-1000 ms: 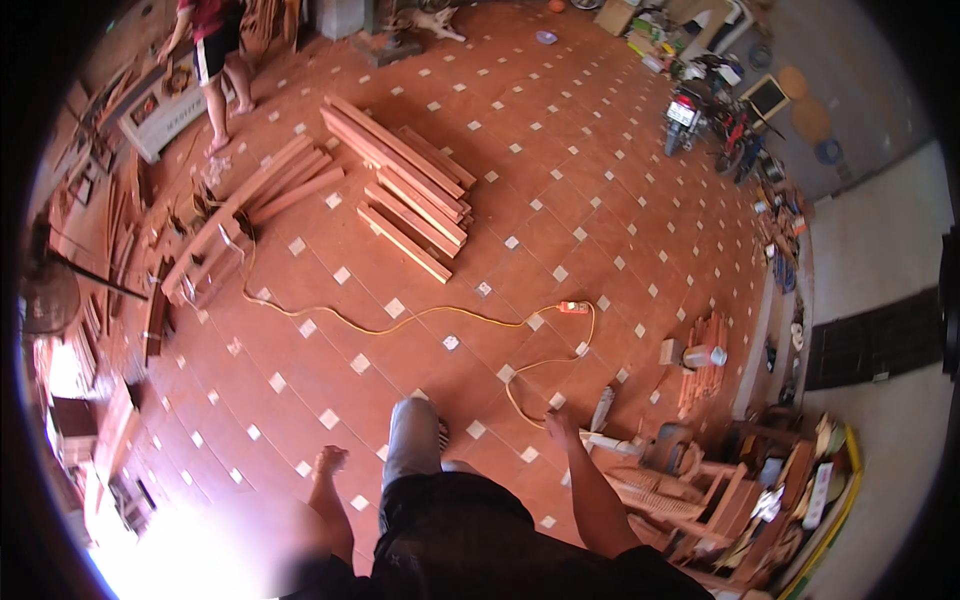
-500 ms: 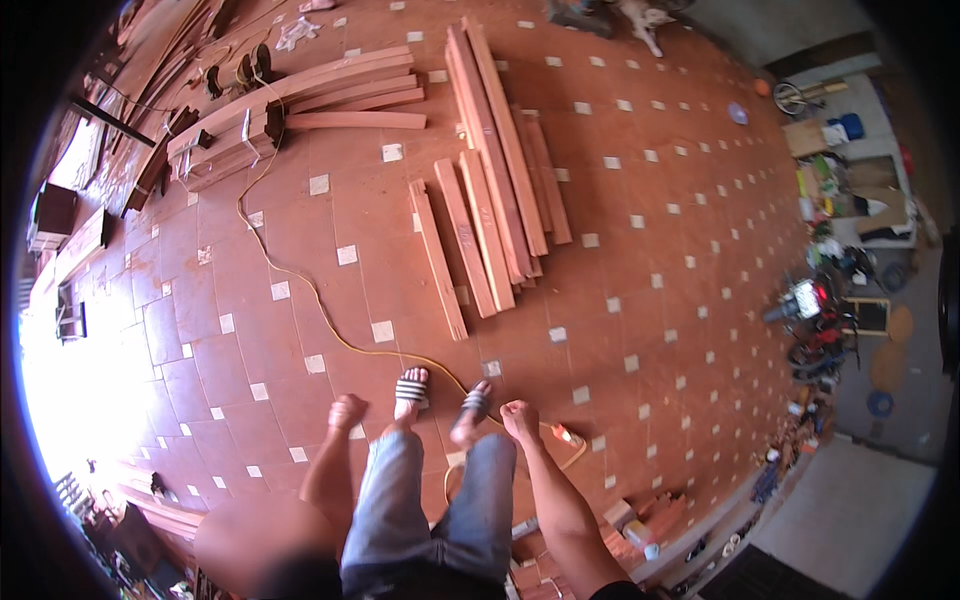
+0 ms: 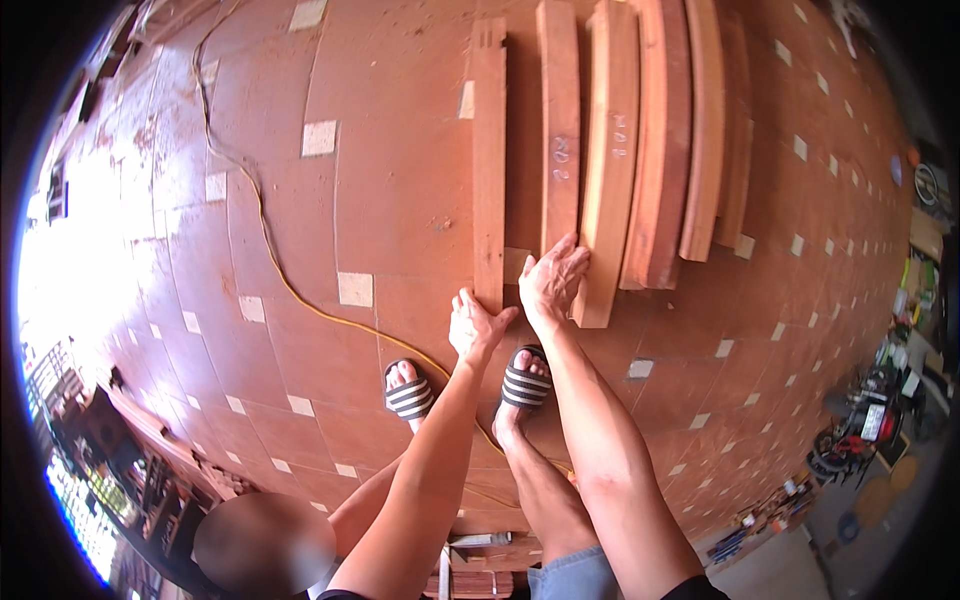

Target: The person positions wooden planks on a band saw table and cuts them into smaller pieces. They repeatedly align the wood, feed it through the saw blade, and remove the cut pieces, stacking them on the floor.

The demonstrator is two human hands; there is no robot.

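My left hand (image 3: 481, 325) is at the near end of the leftmost reddish wooden beam (image 3: 489, 170), touching it with the fingers at the left and the thumb stretched out to the right. Slightly farther right, my right hand (image 3: 553, 284) reaches over the near end of a second wooden beam (image 3: 559, 130), its fingers extended and apart. The right fingertips lie close to a third, thicker beam (image 3: 607, 200). Chalk-like marks show on the second and third beams. Neither hand lifts anything, and the palms are hidden.
More wooden beams (image 3: 662, 150) lie side by side at the right. A yellow cable (image 3: 300, 295) snakes over the tiled floor and passes by my sandalled feet (image 3: 409, 390). A motorbike (image 3: 865, 430) stands at the far right. A blurred patch covers the lower left.
My view has moved in over the beams as I bend down. Both hands, held loosely closed beside my legs before, have reached forward to the beams' near ends, and their fingers have spread.
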